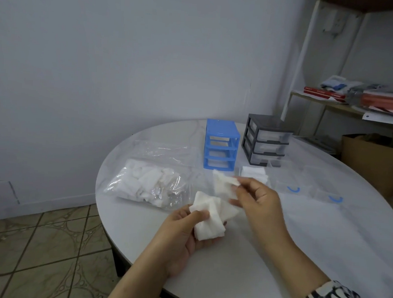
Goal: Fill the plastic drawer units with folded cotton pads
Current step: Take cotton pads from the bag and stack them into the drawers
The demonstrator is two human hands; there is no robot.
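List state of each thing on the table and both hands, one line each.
blue drawer unit: upright, all slots empty, drawers out.
black drawer unit: upright, drawers in.
clear drawers: out on the table, right of the hands.
bag of pads: lying flat, holds pads.
pad stack: on the table before the units.
left hand: grips a bunch of pads.
right hand: pinches one pad.

On the table (324, 239), the bag of pads (144, 184) lies left of two side-by-side drawer units (221, 148).
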